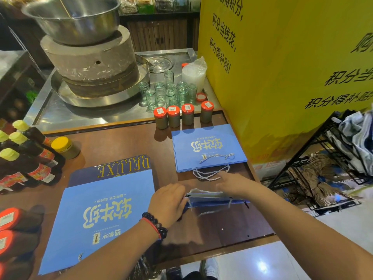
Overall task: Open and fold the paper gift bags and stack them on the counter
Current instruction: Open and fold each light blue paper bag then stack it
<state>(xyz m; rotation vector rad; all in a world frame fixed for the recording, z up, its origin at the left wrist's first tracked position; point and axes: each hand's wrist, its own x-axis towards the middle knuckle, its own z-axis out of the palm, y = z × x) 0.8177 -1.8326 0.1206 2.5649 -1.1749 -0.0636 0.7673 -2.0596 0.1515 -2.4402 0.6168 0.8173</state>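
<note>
Nearest, on the left of the brown counter point(125, 146), a pile of flat blue bags point(101, 215) awaiting handling, by the look of it the unworked supply, lying over a dark DELUXE bag point(113, 168). Just right of that, one blue gift bag point(212, 199) seen edge-on between both hands, apparently mid-fold or mid-opening; exact stage hard to tell through blur. Left hand point(167, 203), wrist in dark beads and a red cord, pinching the bag's left end with curled fingers. Right hand point(236, 183) blurred at the bag's far side near the rope handles; grip not readable, cannot tell. Farther right, a neat stack of finished bags point(207, 148), several deep, handles toward the near side. Judged roughly midway: some stacked, one in hand, more left. Beyond, four red-capped jars point(182, 116) and the stone mill point(90, 61).
</note>
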